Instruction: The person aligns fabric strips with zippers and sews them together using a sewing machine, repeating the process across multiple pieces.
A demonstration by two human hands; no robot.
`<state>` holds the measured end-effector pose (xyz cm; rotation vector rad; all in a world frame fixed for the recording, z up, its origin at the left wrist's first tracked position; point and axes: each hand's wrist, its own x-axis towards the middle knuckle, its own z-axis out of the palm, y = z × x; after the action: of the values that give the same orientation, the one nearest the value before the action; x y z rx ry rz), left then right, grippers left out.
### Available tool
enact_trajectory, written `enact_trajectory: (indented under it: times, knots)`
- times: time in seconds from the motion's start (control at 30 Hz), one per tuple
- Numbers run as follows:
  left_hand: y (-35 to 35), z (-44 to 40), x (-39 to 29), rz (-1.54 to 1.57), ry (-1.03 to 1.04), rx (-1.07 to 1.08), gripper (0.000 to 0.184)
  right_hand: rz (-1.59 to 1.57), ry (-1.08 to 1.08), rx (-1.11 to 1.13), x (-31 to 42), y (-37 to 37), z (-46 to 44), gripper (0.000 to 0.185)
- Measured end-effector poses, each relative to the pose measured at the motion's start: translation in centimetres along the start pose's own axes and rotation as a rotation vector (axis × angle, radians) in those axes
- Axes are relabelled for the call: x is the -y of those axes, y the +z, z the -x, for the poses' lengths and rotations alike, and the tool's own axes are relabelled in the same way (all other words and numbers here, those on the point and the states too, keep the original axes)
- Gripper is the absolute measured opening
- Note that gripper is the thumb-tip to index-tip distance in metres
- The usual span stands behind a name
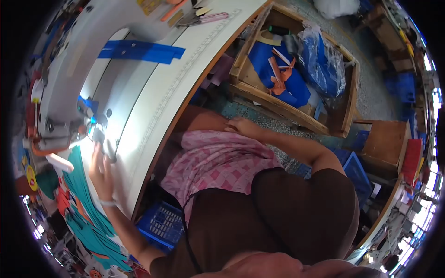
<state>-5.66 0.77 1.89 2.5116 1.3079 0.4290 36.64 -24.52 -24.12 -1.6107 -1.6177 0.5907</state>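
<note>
My left hand (103,178) reaches to the lit needle area of a sewing machine (58,74), its fingers stretched out at the white machine bed; no held item shows. My right hand (243,127) rests on my bare thigh beside the pink checked cloth (227,160) over my lap, fingers loosely bent, nothing seen in it. A blue strip (143,52) lies across the machine bed, beyond my left hand. Teal fabric strips (85,199) hang or lie on the far left, beside my left wrist. Glare hides detail around the needle.
Small scissors (204,19) lie at the table's upper end. A wooden crate (287,111) holds blue cloth, orange scraps and a plastic-wrapped blue bundle. Below the table edge sits a blue basket (162,224). A wooden stool (382,146) stands at the right.
</note>
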Motion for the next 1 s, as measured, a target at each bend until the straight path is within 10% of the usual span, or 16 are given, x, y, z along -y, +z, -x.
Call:
enact_trajectory:
  times: [0.1, 0.17, 0.27, 0.43, 1.0]
  knots:
    - [-0.4, 2.7, -8.4, 0.382, -0.014, 0.060, 0.045, -0.093, 0.408, 0.108, -1.5, -7.7, -3.1, 0.034]
    - [0.6, 3.3, -13.1, 0.614, 0.044, 0.185, 0.044, 0.176, 0.454, -0.193, -5.6, -11.5, -5.9, 0.020]
    - [5.6, 2.5, -17.0, 0.795, 0.225, 0.371, 0.037, 0.514, 0.194, -0.456, -15.7, -12.9, -8.2, 0.016]
    - [12.7, -0.5, -21.2, 0.934, 0.157, 0.546, 0.030, 1.063, 0.170, -0.287, -19.8, -12.9, -8.8, 0.014]
    - [25.0, -3.4, -23.3, 1.195, -0.188, 0.752, 0.028, 0.993, 0.214, -0.301, -20.7, -12.6, -9.6, 0.009]
